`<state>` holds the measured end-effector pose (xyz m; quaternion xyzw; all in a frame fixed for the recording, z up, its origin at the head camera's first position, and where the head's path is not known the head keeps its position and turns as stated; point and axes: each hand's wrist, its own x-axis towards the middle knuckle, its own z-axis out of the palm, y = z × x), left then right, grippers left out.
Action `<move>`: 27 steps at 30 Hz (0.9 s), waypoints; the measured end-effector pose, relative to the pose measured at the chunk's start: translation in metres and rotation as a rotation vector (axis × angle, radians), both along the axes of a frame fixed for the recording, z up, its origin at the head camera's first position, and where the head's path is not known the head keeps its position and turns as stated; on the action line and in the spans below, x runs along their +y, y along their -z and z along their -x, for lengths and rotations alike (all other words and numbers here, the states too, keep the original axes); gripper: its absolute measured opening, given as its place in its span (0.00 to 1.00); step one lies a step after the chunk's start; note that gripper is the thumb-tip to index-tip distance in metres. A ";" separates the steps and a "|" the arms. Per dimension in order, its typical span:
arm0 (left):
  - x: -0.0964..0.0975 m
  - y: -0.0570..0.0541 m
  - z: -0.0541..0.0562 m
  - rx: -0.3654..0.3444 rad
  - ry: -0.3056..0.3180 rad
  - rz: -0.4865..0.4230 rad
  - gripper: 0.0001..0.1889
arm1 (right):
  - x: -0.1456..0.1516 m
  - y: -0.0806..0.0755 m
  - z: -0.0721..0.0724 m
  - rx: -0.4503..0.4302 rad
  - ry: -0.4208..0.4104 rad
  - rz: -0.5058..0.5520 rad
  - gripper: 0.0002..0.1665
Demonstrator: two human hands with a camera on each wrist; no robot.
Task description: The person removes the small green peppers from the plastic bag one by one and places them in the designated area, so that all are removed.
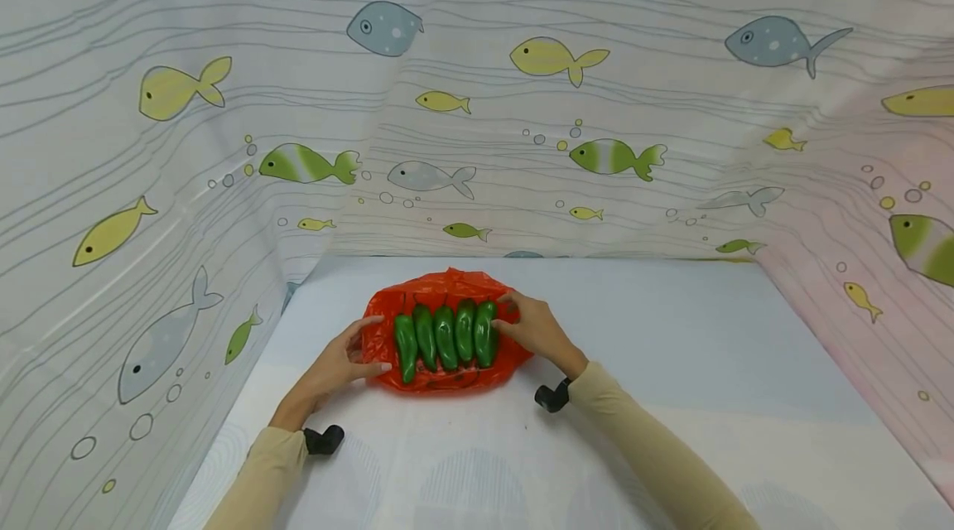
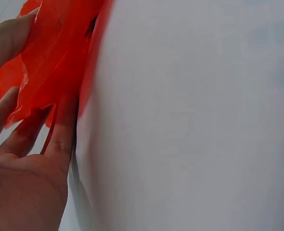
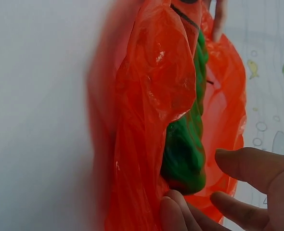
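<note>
Several glossy green peppers lie side by side in a row on a spread red plastic bag. My left hand is at the bag's left edge, thumb and fingers apart. In the left wrist view, its extended fingers reach behind the red plastic. At the opposite edge, my right hand has its thumb beside the rightmost pepper. The right wrist view shows the thumb apart from the other fingertips, which are close to the end of a pepper.
The bag lies on a pale table with faint patterns. Behind and at both sides hangs a white sheet printed with fish. Black wrist mounts sit at the cuffs of beige sleeves.
</note>
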<state>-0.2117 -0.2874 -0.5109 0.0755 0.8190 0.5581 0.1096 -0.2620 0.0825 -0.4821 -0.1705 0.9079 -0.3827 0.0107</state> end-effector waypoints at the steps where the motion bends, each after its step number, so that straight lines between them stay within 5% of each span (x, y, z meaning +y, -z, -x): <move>1: 0.000 0.000 0.000 -0.002 -0.002 0.003 0.45 | -0.001 0.000 0.000 0.000 -0.004 -0.001 0.25; 27: 0.000 0.001 0.001 -0.020 -0.027 0.034 0.45 | -0.020 0.010 0.010 -0.038 0.018 -0.023 0.28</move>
